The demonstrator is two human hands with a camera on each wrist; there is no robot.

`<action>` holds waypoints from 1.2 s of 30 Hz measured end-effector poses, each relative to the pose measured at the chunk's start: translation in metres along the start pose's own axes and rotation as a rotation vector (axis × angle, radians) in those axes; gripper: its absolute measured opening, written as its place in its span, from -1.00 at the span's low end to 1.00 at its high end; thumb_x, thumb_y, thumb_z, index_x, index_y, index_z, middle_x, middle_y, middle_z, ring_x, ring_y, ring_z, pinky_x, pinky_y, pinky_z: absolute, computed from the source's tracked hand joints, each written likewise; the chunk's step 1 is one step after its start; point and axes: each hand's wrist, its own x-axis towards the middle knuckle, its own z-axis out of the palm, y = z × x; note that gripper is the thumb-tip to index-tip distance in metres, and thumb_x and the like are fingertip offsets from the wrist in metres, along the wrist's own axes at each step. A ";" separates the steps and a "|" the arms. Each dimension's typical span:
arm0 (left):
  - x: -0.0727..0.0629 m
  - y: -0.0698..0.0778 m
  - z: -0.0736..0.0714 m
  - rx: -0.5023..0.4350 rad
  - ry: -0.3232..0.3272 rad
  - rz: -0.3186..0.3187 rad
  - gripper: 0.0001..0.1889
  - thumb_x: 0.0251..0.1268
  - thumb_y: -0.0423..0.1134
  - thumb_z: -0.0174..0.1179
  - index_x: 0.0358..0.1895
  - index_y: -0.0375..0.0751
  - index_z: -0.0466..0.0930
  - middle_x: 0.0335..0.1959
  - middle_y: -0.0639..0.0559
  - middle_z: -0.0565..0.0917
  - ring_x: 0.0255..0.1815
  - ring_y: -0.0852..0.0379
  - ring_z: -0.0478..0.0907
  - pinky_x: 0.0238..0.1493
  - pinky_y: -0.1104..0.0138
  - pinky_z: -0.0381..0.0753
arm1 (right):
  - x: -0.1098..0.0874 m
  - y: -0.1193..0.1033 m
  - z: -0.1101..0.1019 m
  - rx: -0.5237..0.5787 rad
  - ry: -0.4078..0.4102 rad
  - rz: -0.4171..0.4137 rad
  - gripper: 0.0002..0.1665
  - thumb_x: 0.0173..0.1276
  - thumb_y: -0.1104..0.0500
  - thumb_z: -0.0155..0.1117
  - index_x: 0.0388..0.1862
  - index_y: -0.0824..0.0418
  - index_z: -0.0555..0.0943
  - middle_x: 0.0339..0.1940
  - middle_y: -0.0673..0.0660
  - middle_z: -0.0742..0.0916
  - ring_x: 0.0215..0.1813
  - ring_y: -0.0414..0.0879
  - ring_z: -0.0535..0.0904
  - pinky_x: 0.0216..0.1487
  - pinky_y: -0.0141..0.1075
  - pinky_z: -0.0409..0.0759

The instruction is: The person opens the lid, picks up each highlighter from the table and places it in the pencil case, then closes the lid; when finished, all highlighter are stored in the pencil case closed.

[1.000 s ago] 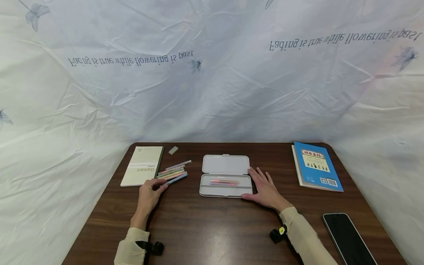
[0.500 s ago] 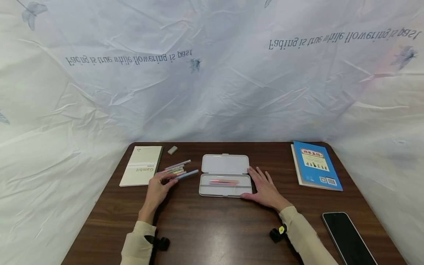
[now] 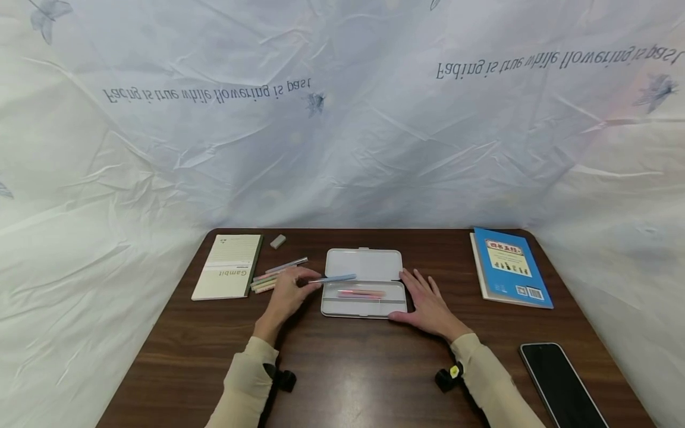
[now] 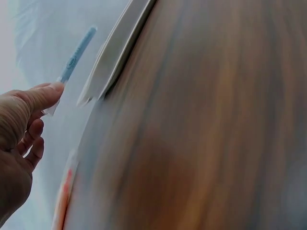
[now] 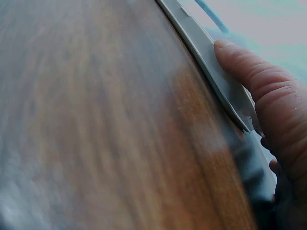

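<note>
Blue pen [image 3: 337,278]: in the air over the left part of the open pencil case [image 3: 342,308], around the hinge line; height above it not readable from the head view.
Pen axis: nearly parallel to the case's long side; free end points right, slightly toward the far side.
Left hand [image 3: 289,292]: reaches in from the left, wrist nearer the person, beside the loose pens [image 3: 262,286].
Left grip: thumb and forefinger pinch the blue pen near its left end.
Right hand [image 3: 428,306]: at the case's right end, fingers and thumb spread; thumb at the near corner, fingers by the lid.
Left wrist view only: clear pen end sticking out below the thumb, other fingers loosely curled.
Right wrist view: thumb against the case up close.
Head view only: eraser [image 3: 278,241], notebook [image 3: 227,267].
</note>
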 end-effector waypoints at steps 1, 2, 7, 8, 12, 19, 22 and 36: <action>0.002 0.002 0.004 0.003 -0.010 0.005 -0.85 0.22 -0.28 0.56 -0.15 -0.10 0.87 -0.11 0.05 0.84 0.11 -0.09 0.68 0.28 -0.05 0.54 | 0.000 0.000 0.000 -0.001 0.000 0.001 0.31 0.25 -0.44 0.44 0.72 0.24 0.17 0.72 0.27 0.26 0.72 0.34 0.02 0.59 0.39 -0.16; 0.004 0.004 0.007 0.002 -0.022 0.006 -0.85 0.23 -0.28 0.56 -0.15 -0.11 0.87 -0.11 0.04 0.84 0.10 -0.09 0.67 0.28 -0.04 0.54 | 0.000 0.000 0.000 -0.001 0.000 0.001 0.31 0.25 -0.44 0.44 0.72 0.24 0.17 0.72 0.27 0.26 0.72 0.34 0.02 0.59 0.39 -0.16; 0.010 0.011 0.023 0.001 -0.065 0.026 -0.84 0.24 -0.27 0.55 -0.12 -0.10 0.87 -0.13 0.07 0.83 -0.03 0.00 0.61 0.08 0.02 0.59 | 0.000 0.001 0.001 -0.002 0.001 0.001 0.31 0.24 -0.44 0.45 0.72 0.23 0.16 0.72 0.28 0.26 0.72 0.34 0.02 0.59 0.39 -0.16; 0.011 0.013 0.026 -0.001 -0.074 0.028 -0.84 0.25 -0.27 0.55 -0.12 -0.10 0.88 -0.13 0.08 0.83 -0.05 0.01 0.60 0.04 0.03 0.59 | 0.000 0.001 0.002 -0.002 0.001 0.000 0.32 0.24 -0.44 0.45 0.72 0.23 0.16 0.72 0.28 0.26 0.72 0.34 0.02 0.60 0.39 -0.16; 0.015 0.017 0.036 -0.003 -0.104 0.039 -0.84 0.25 -0.24 0.55 -0.12 -0.08 0.88 -0.13 0.11 0.83 -0.05 0.04 0.60 -0.01 0.08 0.61 | 0.000 0.001 0.001 0.009 0.002 -0.001 0.32 0.24 -0.44 0.45 0.72 0.23 0.16 0.72 0.27 0.26 0.72 0.34 0.01 0.60 0.38 -0.17; 0.022 0.023 0.049 0.006 -0.149 0.047 -0.86 0.27 -0.23 0.54 -0.13 -0.04 0.88 -0.14 0.12 0.82 -0.04 0.06 0.60 0.01 0.10 0.61 | 0.000 0.002 0.001 0.003 0.000 0.004 0.33 0.23 -0.46 0.45 0.73 0.21 0.15 0.72 0.26 0.25 0.73 0.33 -0.01 0.60 0.38 -0.18; 0.024 0.026 0.054 0.015 -0.170 0.040 -0.87 0.29 -0.24 0.53 -0.13 -0.05 0.88 -0.13 0.10 0.81 -0.03 0.05 0.59 0.03 0.08 0.60 | 0.001 0.002 0.002 0.004 -0.009 0.008 0.34 0.23 -0.46 0.45 0.74 0.20 0.14 0.73 0.25 0.24 0.73 0.31 -0.03 0.61 0.36 -0.20; 0.026 0.030 0.061 0.016 -0.206 0.001 -0.83 0.30 -0.26 0.51 -0.07 -0.07 0.86 -0.08 0.08 0.80 0.06 0.03 0.56 0.15 0.02 0.56 | 0.001 0.002 0.002 -0.004 0.008 0.002 0.33 0.22 -0.47 0.44 0.72 0.23 0.18 0.71 0.27 0.27 0.72 0.34 0.01 0.59 0.40 -0.15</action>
